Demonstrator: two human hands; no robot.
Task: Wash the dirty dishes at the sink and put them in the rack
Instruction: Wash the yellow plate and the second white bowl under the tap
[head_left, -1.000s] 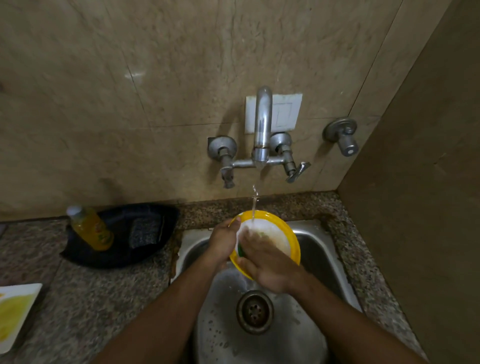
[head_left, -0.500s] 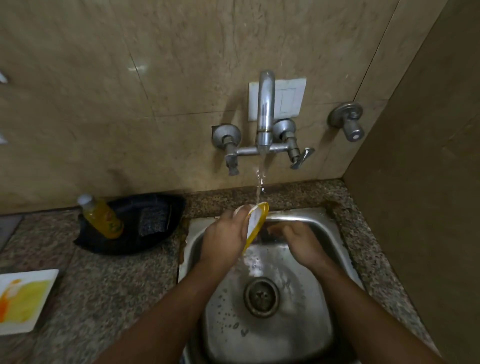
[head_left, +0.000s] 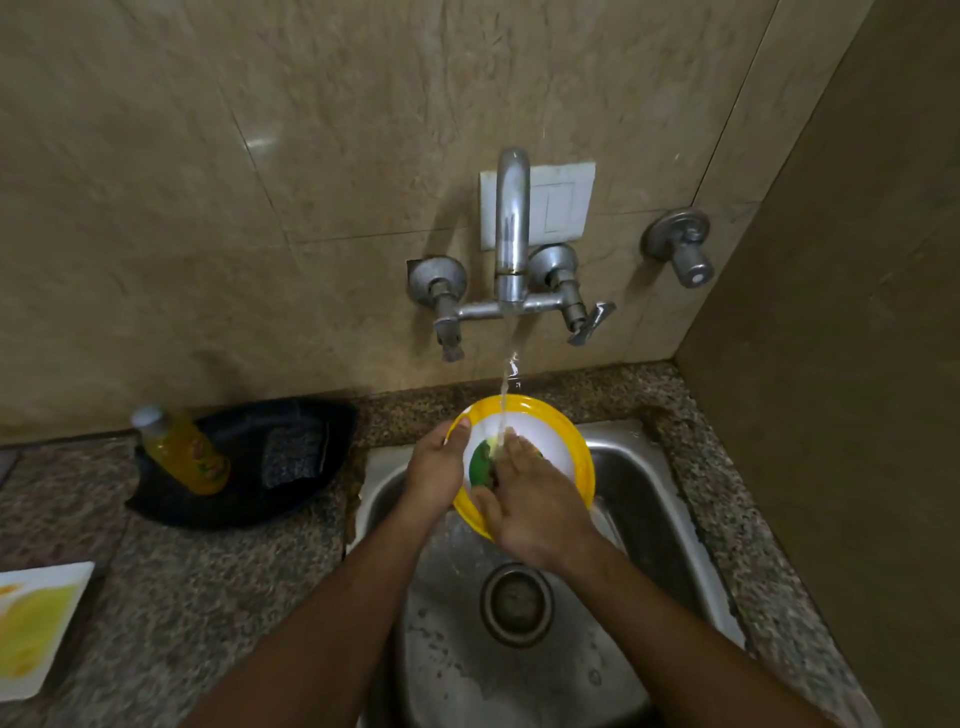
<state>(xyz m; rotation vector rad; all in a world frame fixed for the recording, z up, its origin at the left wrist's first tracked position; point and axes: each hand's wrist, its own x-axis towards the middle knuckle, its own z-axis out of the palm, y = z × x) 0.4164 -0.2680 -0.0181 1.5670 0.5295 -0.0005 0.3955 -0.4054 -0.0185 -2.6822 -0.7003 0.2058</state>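
A round white plate with a yellow rim (head_left: 558, 441) is tilted over the steel sink (head_left: 670, 525), under the water falling from the wall tap (head_left: 511, 234). My left hand (head_left: 434, 475) grips the plate's left rim, thumb over the edge. My right hand (head_left: 532, 499) lies on the plate's face, with its fingers pressed flat where the stream lands. A green patch shows on the plate beside those fingers; I cannot tell whether it is a print or a scrubber. The right hand hides the plate's lower part.
A black tray (head_left: 332, 431) on the granite counter holds a yellow bottle (head_left: 182, 452) and a dark scrub pad (head_left: 291, 457). A white square plate with yellow residue (head_left: 31, 623) lies at the far left. The drain (head_left: 517, 603) sits below my hands. A side wall closes the right.
Half a second ago my left hand held the plate edge-on and my right hand was off it. The plate now faces me and my right hand rests on its face.
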